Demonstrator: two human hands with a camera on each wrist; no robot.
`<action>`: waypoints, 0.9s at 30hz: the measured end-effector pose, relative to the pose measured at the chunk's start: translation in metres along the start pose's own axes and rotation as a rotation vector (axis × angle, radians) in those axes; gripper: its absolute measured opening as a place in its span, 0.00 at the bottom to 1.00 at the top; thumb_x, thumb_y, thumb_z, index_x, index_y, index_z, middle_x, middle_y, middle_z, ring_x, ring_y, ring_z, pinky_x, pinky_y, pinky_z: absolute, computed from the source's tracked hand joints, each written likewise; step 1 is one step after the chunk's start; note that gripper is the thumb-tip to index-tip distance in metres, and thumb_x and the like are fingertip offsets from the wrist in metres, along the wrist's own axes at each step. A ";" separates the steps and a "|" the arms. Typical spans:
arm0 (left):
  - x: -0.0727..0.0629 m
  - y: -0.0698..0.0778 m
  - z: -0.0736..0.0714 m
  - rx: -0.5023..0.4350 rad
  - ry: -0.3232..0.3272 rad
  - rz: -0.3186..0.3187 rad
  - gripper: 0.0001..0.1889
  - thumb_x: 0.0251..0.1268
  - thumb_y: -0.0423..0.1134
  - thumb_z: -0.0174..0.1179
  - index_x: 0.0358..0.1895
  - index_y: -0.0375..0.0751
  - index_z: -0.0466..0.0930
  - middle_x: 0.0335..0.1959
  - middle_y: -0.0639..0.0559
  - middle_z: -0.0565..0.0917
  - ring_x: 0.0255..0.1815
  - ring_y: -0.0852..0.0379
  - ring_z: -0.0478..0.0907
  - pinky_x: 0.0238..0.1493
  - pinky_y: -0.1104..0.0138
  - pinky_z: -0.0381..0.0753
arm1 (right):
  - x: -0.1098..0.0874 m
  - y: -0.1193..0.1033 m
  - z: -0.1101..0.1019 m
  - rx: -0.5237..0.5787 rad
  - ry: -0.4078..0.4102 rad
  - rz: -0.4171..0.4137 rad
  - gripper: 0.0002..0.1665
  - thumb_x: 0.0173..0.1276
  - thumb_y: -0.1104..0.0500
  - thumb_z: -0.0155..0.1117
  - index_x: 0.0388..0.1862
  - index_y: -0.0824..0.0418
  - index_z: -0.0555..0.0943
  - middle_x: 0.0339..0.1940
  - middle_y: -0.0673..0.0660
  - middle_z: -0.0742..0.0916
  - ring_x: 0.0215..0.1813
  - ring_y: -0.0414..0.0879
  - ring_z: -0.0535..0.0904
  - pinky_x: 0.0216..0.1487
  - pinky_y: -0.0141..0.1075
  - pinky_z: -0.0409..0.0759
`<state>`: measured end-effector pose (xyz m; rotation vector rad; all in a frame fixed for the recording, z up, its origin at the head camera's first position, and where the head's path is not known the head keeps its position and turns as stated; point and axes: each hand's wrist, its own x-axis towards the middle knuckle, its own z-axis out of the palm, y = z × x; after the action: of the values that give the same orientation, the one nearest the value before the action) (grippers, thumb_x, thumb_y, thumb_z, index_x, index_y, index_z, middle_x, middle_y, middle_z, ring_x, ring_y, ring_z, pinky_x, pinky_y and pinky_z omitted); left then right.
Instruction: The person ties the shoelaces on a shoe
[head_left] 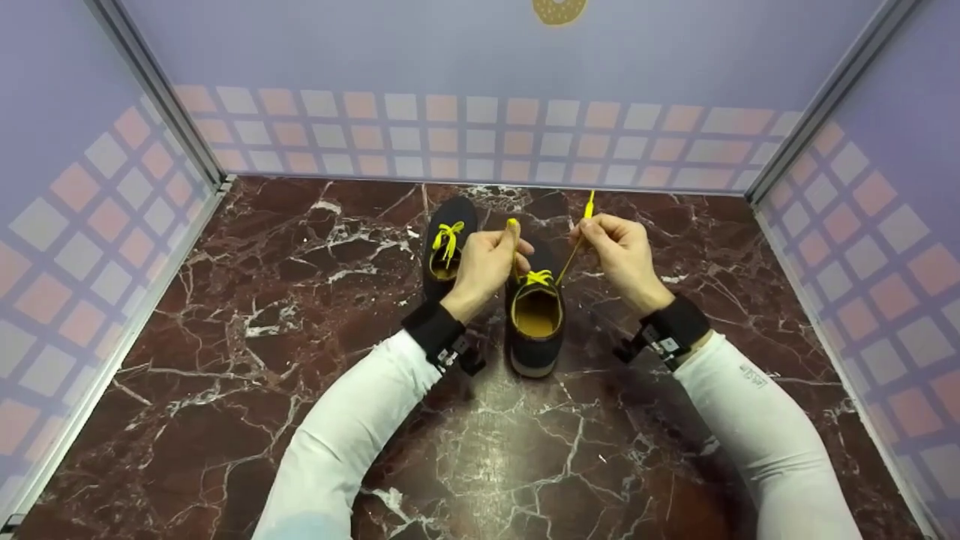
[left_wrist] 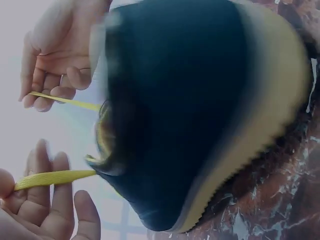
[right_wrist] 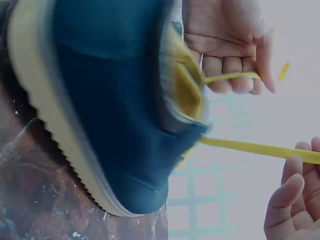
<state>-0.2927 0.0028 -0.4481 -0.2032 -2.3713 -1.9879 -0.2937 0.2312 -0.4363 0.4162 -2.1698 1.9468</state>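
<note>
A dark shoe [head_left: 534, 349] with a tan inside and yellow laces [head_left: 538, 278] stands on the marbled surface, toe pointing away. My left hand [head_left: 487, 259] pinches one lace end between thumb and fingers, above the shoe's left side. On the other side my right hand [head_left: 619, 251] pinches the second lace end, its tip sticking up past the fingers. Both laces run taut from the shoe's top, as the left wrist view shows with the yellow lace [left_wrist: 55, 178] and the right wrist view with the other lace [right_wrist: 250, 146].
A second dark shoe [head_left: 452, 214], its yellow lace [head_left: 448, 240] tied in a bow, stands just left, partly hidden by my left hand. Purple walls with pink and white squares [head_left: 480, 139] enclose the dark red marbled surface [head_left: 300, 300] at the back and both sides.
</note>
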 end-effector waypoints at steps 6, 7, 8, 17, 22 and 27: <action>0.006 0.002 0.001 0.113 -0.027 0.056 0.25 0.92 0.51 0.55 0.40 0.40 0.97 0.14 0.64 0.81 0.19 0.59 0.83 0.32 0.72 0.77 | 0.001 -0.009 0.003 -0.076 -0.072 -0.087 0.15 0.86 0.67 0.62 0.43 0.78 0.89 0.31 0.45 0.93 0.27 0.33 0.80 0.29 0.26 0.76; 0.007 0.002 0.002 0.123 -0.030 0.061 0.24 0.91 0.51 0.56 0.40 0.40 0.97 0.13 0.65 0.80 0.18 0.60 0.82 0.30 0.72 0.77 | 0.002 -0.010 0.003 -0.092 -0.080 -0.103 0.14 0.85 0.68 0.62 0.43 0.77 0.90 0.31 0.44 0.93 0.27 0.33 0.79 0.29 0.26 0.76; 0.008 0.003 0.002 0.128 -0.032 0.068 0.23 0.91 0.50 0.57 0.40 0.41 0.97 0.13 0.65 0.80 0.18 0.61 0.81 0.29 0.73 0.76 | 0.003 -0.012 0.004 -0.106 -0.089 -0.118 0.13 0.84 0.68 0.63 0.43 0.77 0.90 0.31 0.45 0.94 0.27 0.33 0.79 0.29 0.26 0.76; 0.011 0.009 0.002 0.187 -0.065 0.232 0.17 0.86 0.48 0.66 0.37 0.45 0.98 0.22 0.52 0.93 0.19 0.63 0.82 0.23 0.76 0.70 | 0.012 -0.020 0.000 -0.183 -0.139 -0.215 0.10 0.81 0.70 0.68 0.43 0.70 0.94 0.30 0.49 0.94 0.20 0.37 0.77 0.24 0.25 0.73; 0.013 0.009 -0.001 0.201 -0.133 0.287 0.20 0.85 0.48 0.66 0.32 0.44 0.96 0.25 0.48 0.94 0.24 0.47 0.88 0.22 0.75 0.65 | 0.016 -0.020 -0.003 -0.203 -0.150 -0.270 0.07 0.76 0.72 0.72 0.42 0.68 0.96 0.35 0.60 0.96 0.23 0.31 0.77 0.26 0.23 0.72; 0.014 0.008 0.000 0.266 -0.201 0.359 0.19 0.85 0.46 0.67 0.31 0.43 0.96 0.25 0.46 0.94 0.20 0.59 0.83 0.24 0.76 0.65 | 0.020 -0.020 -0.004 -0.201 -0.169 -0.282 0.04 0.73 0.70 0.77 0.42 0.66 0.96 0.39 0.57 0.96 0.28 0.33 0.79 0.30 0.24 0.75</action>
<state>-0.3055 0.0055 -0.4386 -0.7853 -2.4626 -1.5411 -0.3056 0.2314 -0.4107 0.8266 -2.2343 1.5797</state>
